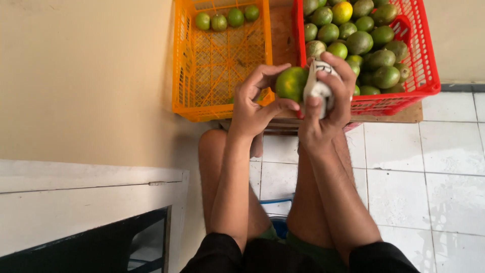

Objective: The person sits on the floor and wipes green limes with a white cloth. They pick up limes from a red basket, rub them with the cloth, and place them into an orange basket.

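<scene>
Item one: a round green citrus fruit with a yellowish blush, held up in front of the two crates, above the person's knees. Being near spherical, it shows no clear long axis, and its stem end cannot be made out, so which way it points cannot be told.

Left hand: closed round the fruit from the left, fingers curled over the top, thumb pressed along the lower edge. The fruit sits at the fingertips, to the right of the palm.

Right hand: gripping a bunched white cloth with dark markings, which is pressed against the fruit's right side. The cloth stands roughly upright in the fist, with fingers wrapped over its top and thumb at its lower end. The fruit lies just left of this hand, touching the cloth.

Item two: an orange plastic lattice crate, behind the left hand, holding four green fruits at its far end.

Item three: a red plastic lattice crate, behind the right hand, heaped with green and a few yellow fruits.

Setting: white tiled floor; beige wall to the left.
</scene>
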